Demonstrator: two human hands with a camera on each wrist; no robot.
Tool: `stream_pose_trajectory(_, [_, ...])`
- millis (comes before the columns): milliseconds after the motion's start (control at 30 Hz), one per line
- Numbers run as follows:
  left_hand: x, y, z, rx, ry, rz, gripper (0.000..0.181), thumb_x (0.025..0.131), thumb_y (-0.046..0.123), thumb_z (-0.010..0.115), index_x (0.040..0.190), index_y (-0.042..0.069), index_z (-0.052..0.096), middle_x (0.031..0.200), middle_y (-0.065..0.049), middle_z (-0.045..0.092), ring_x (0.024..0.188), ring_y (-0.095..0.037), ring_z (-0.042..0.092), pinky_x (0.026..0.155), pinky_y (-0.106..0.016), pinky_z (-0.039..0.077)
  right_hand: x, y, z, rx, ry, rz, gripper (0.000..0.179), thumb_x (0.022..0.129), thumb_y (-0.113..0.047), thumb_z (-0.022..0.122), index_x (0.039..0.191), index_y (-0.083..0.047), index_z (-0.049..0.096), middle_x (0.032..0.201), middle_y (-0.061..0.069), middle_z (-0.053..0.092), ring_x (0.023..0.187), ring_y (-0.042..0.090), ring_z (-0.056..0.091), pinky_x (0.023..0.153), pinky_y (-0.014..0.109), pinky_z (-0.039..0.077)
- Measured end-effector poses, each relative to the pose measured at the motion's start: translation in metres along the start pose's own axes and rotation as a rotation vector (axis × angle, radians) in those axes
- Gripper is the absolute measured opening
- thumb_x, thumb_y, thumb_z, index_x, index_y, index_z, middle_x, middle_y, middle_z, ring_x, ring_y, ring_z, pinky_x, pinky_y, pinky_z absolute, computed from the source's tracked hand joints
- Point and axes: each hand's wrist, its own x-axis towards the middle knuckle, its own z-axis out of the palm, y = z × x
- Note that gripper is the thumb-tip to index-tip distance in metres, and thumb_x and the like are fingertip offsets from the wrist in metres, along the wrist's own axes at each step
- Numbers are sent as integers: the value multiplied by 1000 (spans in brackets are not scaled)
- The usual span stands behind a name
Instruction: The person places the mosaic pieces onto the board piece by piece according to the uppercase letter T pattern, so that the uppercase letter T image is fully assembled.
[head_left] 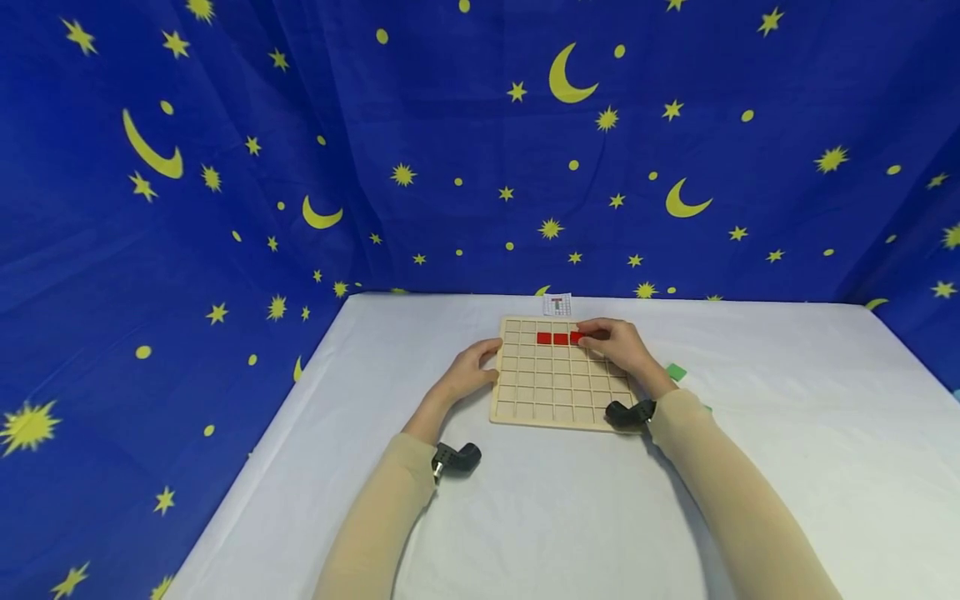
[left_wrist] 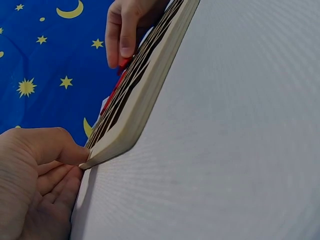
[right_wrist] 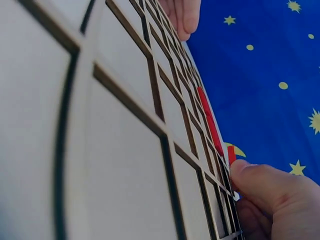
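A wooden grid board [head_left: 525, 390] lies on the table. Two red square tiles [head_left: 552, 338] sit side by side in a row of cells near its far edge. My right hand [head_left: 618, 343] pinches another red tile [right_wrist: 231, 154] between thumb and fingers at the right end of that row. In the right wrist view this tile stands slightly above the grid. My left hand [head_left: 468, 372] touches the board's left edge, its thumb and forefinger apart along it. The left wrist view shows the left thumb [left_wrist: 72, 150] against the board's edge.
A small printed card [head_left: 557, 304] with a coloured grid pattern lies just beyond the board. A green tile [head_left: 677, 372] rests to the right, partly behind the right wrist, and a bit of green shows beside the sleeve. A blue star-patterned cloth [head_left: 480, 150] hangs behind the white table.
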Motion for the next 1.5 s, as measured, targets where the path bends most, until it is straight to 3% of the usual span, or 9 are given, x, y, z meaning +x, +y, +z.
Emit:
stream_pose_trajectory(300, [-2, 3, -1, 4, 5, -3, 63, 79, -11, 58, 139, -6, 40, 138, -21, 43, 128, -29, 42, 108, -29, 33, -2, 0, 3, -97, 47, -123, 31, 84, -11, 71, 113, 0, 67, 114, 17, 64, 104, 32, 59, 91, 45, 49])
stream_pose_trajectory(600, [0, 3, 1, 4, -2, -14, 62, 80, -10, 58, 139, -5, 40, 140, -20, 42, 129, -28, 41, 108, -29, 33, -4, 1, 3, -117, 42, -108, 34, 85, -13, 70, 116, -1, 66, 116, 16, 63, 107, 32, 57, 94, 46, 46])
stream_pose_trajectory(833, [1, 4, 2, 14, 1, -10, 62, 80, -8, 59, 139, -5, 40, 140, -20, 42, 129, -29, 41, 109, -31, 32, -1, -5, -2, 38, 49, -14, 37, 88, -18, 67, 120, -1, 63, 117, 14, 63, 102, 29, 61, 88, 42, 51])
stream_pose_trajectory(1000, [-1, 3, 2, 5, -4, -13, 62, 82, -9, 58, 140, -5, 39, 141, -20, 41, 129, -29, 41, 108, -31, 34, 0, -17, -9, 158, 61, 3, 40, 88, -22, 68, 121, -1, 62, 120, 12, 62, 108, 27, 59, 92, 40, 50])
stream_pose_trajectory(1167, [-1, 2, 1, 1, -5, 2, 61, 82, -10, 58, 140, -7, 38, 141, -21, 40, 130, -30, 40, 108, -31, 33, -3, -30, -24, 172, 81, 23, 47, 87, -32, 68, 124, -4, 61, 123, 11, 61, 111, 26, 57, 92, 39, 50])
stream_pose_trajectory(1333, [-3, 2, 0, -3, -2, -8, 61, 82, -10, 58, 140, -6, 38, 141, -21, 40, 130, -29, 40, 109, -31, 33, -10, -33, -40, 199, 100, 42, 46, 87, -30, 68, 125, -7, 61, 124, 10, 60, 112, 24, 57, 93, 37, 49])
stream_pose_trajectory(1500, [-2, 1, 0, -16, -1, 0, 61, 82, -10, 58, 140, -6, 38, 141, -21, 41, 129, -30, 41, 108, -32, 34, -30, -44, -62, 206, 96, 35, 47, 87, -26, 68, 127, -3, 59, 126, 15, 58, 115, 29, 55, 96, 36, 48])
